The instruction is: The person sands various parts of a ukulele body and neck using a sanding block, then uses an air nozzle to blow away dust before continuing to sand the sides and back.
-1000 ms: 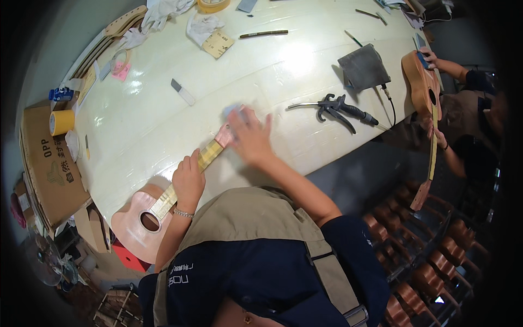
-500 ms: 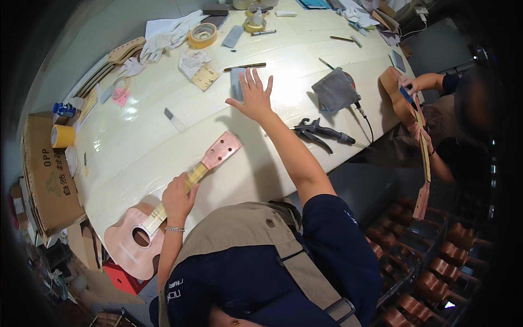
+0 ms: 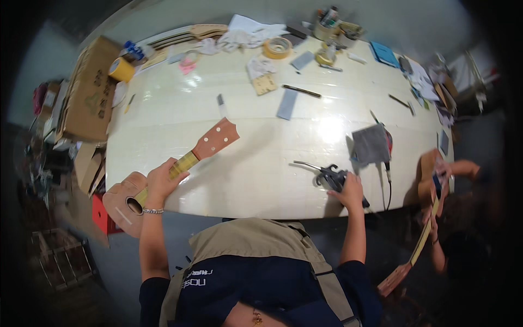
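An unfinished wooden ukulele (image 3: 123,211) slants across the front left edge of the table, its headstock (image 3: 217,138) pointing up and right. Yellowish tape (image 3: 184,165) covers the fretboard. My left hand (image 3: 162,184) is wrapped round the neck, below the headstock. At the table's front right, my right hand (image 3: 350,193) closes on the handle of a black air blow gun (image 3: 330,177), whose thin nozzle points left. Part of the gun's handle is hidden by my fingers. A grey sanding block (image 3: 287,104) lies farther back, out of reach of both hands.
A dark square pad (image 3: 370,144) rests over a corded tool at right. Tape rolls (image 3: 277,48), papers and pots of tools line the back. A cardboard box (image 3: 90,92) stands at left. At the right edge, another person's hand (image 3: 442,168) holds a second ukulele (image 3: 428,173).
My right hand has left the grey sanding block and come back and right onto the air blow gun. My left hand stays on the neck. The view has shifted.
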`<action>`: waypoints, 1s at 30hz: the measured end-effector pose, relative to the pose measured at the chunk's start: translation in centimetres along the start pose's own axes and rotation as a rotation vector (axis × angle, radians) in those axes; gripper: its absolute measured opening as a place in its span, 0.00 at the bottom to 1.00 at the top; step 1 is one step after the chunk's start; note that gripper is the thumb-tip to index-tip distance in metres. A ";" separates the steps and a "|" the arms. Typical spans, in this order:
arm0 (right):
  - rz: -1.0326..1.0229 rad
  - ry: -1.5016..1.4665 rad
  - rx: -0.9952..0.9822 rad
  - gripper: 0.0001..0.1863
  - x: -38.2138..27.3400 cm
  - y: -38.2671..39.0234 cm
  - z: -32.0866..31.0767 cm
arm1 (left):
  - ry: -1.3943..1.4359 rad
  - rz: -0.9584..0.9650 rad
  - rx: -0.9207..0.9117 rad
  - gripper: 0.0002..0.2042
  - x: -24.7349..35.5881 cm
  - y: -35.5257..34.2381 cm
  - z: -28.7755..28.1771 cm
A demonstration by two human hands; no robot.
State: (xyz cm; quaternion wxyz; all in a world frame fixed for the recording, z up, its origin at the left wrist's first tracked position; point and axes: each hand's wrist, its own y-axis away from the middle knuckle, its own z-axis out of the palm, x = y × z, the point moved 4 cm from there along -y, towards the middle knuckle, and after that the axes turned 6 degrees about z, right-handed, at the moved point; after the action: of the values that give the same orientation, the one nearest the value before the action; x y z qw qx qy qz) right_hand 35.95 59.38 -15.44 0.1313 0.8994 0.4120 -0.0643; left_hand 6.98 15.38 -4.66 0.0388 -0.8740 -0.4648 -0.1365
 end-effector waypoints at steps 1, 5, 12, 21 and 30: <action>0.116 -0.036 -0.141 0.36 -1.2 -0.4 -1.6 | 0.024 -0.078 -0.029 0.23 -0.7 1.4 -1.8; 0.030 -0.751 -0.734 0.21 -5.1 -2.0 3.2 | 0.338 -0.190 0.060 0.19 -5.5 11.3 -3.2; -0.522 -0.854 -1.509 0.16 -29.1 8.4 6.8 | 0.402 -0.669 0.616 0.17 -8.6 26.5 2.3; -1.279 -0.212 -1.191 0.28 -41.1 26.3 -0.2 | 0.430 -0.832 1.100 0.10 -7.3 41.9 3.7; -1.330 -0.165 -1.070 0.27 -43.0 36.8 -0.5 | 0.533 -0.776 1.353 0.03 -7.3 52.1 3.8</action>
State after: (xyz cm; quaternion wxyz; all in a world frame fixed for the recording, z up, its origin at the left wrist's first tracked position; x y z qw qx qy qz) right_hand 35.83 5.33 1.41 0.5024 0.2805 0.8178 0.0100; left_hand 46.78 -19.18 -7.18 0.6159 -0.3772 -0.6909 -0.0335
